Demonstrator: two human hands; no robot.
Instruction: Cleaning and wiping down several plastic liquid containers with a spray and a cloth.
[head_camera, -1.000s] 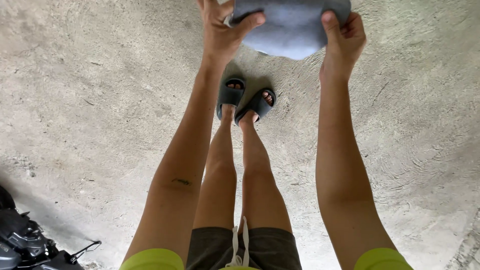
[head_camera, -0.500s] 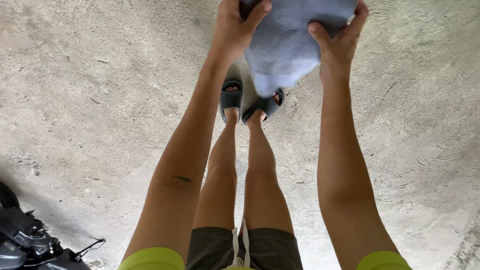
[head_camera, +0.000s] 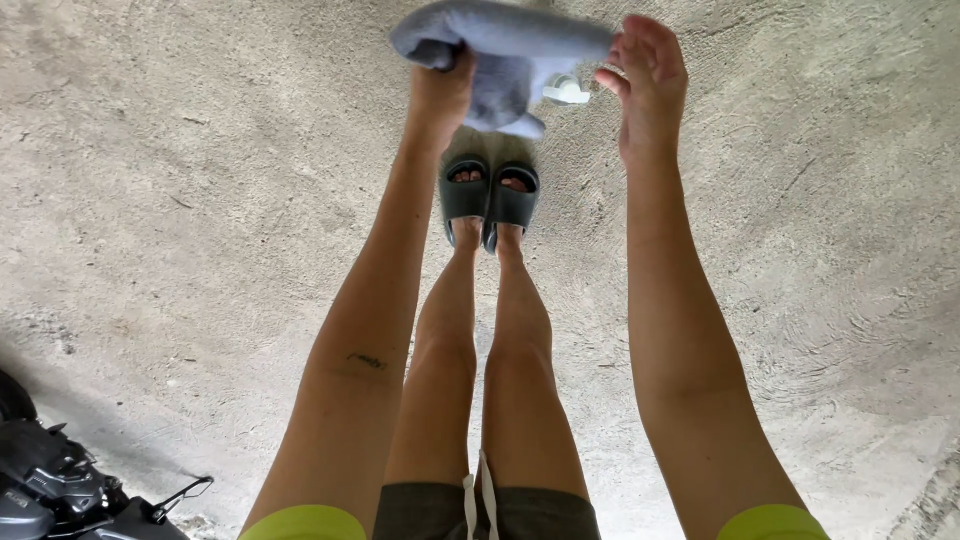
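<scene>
My left hand (head_camera: 442, 92) is raised in front of me and shut on a soft blue-grey cloth (head_camera: 505, 55), which drapes over it and hides its fingers. The cloth bunches across toward my right hand (head_camera: 650, 78). That hand is beside the cloth's right end with its fingers apart and loosely curled, and nothing visibly gripped. A small white object (head_camera: 567, 92) shows just under the cloth between my hands; I cannot tell whether it lies on the floor or hangs from the cloth.
Below are my legs and my feet in dark slide sandals (head_camera: 488, 198) on a rough concrete floor (head_camera: 200, 200). A dark machine with a lever (head_camera: 60, 490) sits at the lower left corner.
The cloth has been gathered from a wide spread into a bunch over my left hand. My right hand has let go of it and opened. My feet have come together.
</scene>
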